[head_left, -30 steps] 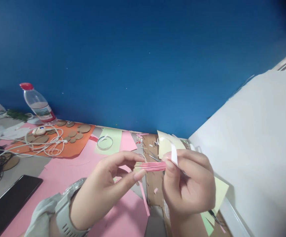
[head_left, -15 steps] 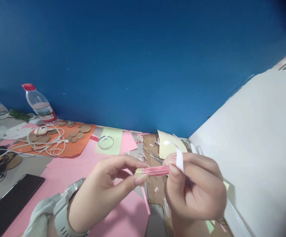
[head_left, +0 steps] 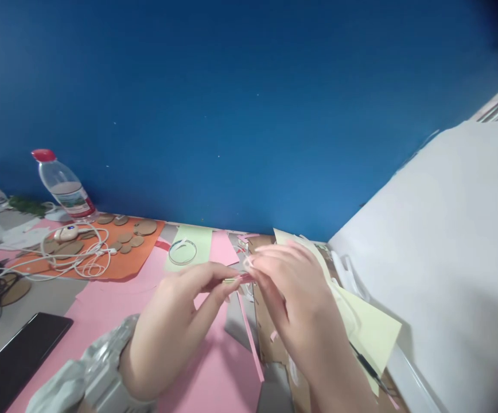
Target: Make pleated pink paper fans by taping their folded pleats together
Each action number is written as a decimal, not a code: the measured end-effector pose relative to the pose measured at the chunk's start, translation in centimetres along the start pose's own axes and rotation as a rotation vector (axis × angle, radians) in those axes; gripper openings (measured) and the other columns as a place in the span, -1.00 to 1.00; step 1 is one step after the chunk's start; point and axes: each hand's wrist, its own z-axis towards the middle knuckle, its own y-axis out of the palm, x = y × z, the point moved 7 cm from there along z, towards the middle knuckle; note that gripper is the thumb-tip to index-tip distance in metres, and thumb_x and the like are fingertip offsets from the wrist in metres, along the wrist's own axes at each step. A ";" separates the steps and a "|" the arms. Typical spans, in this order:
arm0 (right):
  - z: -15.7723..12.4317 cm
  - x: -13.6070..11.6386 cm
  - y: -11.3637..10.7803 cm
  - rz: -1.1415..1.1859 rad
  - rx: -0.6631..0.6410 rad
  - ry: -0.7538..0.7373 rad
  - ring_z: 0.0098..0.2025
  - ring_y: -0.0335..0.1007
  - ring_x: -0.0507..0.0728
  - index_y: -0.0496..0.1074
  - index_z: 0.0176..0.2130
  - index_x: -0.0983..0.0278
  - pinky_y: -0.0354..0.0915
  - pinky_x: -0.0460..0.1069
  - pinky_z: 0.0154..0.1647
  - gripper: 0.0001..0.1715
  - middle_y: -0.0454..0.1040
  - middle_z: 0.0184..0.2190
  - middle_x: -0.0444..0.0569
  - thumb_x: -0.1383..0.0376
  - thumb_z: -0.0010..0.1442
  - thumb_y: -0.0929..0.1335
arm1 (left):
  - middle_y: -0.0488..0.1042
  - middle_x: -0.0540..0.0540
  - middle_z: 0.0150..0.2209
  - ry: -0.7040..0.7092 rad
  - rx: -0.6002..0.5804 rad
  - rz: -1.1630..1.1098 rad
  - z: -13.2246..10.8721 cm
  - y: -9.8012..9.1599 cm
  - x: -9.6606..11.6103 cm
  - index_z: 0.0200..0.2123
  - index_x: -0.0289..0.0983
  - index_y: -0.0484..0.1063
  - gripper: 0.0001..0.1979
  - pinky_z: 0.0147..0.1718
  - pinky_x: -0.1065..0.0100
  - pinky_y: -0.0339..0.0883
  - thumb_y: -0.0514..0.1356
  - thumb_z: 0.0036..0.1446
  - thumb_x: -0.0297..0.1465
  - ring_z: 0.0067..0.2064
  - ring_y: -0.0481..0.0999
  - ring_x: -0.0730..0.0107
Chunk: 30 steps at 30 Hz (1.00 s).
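A small folded stack of pink and pale green paper (head_left: pixel 241 277) is held level between both hands. My left hand (head_left: pixel 184 321) pinches its left end between thumb and fingers; a pale watch and a light sleeve are at that wrist. Over the right end, my right hand (head_left: pixel 296 292) has its thumb and fingertips closed, with its back turned up. A bit of white strip (head_left: pixel 248 263) shows at the right fingertips. The right fingers hide much of the stack.
Pink sheets (head_left: pixel 232 367) lie under the hands, with a black phone (head_left: pixel 23 350) at the left. Farther back are a bottle (head_left: pixel 66 189), an orange sheet (head_left: pixel 132 261) with cardboard discs, white cables and a tape ring (head_left: pixel 182 252). Yellow paper (head_left: pixel 373 327) lies at the right.
My right hand has turned over, back upward, and shifted left along the stack. The stack sits slightly higher and shows less. The white strip no longer stands up above the right hand.
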 end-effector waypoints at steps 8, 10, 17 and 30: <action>0.1 0.5 1.9 0.160 -0.226 0.187 -0.36 0.26 0.02 0.28 -0.33 0.18 0.18 0.01 -0.12 -0.91 0.34 -0.46 -0.20 0.28 0.25 0.25 | 0.56 0.03 -0.28 -0.009 -0.051 0.109 0.3 -0.8 -0.1 -0.15 -0.08 0.47 -0.77 -0.38 0.47 0.33 0.07 0.18 -0.30 -0.30 0.50 0.38; 0.0 0.7 2.2 0.198 -0.256 0.244 -0.30 0.27 0.03 0.29 -0.31 0.15 0.19 -0.03 -0.20 -0.93 0.36 -0.40 -0.20 0.25 0.25 0.26 | 0.56 0.01 -0.26 -0.022 -0.057 0.116 0.5 -1.2 -0.3 -0.15 -0.09 0.48 -0.77 -0.36 0.46 0.34 0.07 0.18 -0.29 -0.28 0.50 0.36; -0.2 0.7 1.8 0.288 -0.181 0.232 -0.41 0.32 0.00 0.29 -0.31 0.18 0.22 -0.09 -0.38 -0.94 0.37 -0.46 -0.20 0.32 0.24 0.26 | 0.49 -0.01 -0.21 -0.124 -0.161 -0.186 0.5 -1.3 -1.4 -0.03 -0.06 0.38 -0.69 -0.27 0.43 0.42 0.15 0.12 -0.26 -0.21 0.49 0.37; -0.1 0.0 0.4 0.320 0.035 0.103 -0.24 0.39 0.04 0.29 -0.22 0.18 0.34 -0.04 -0.22 -0.84 0.44 -0.28 -0.13 0.40 0.16 0.32 | 0.50 0.03 -0.36 -0.038 0.043 -0.298 -0.1 -1.7 -0.2 -0.30 -0.15 0.47 -0.91 -0.39 0.54 0.44 0.17 0.12 -0.33 -0.37 0.51 0.50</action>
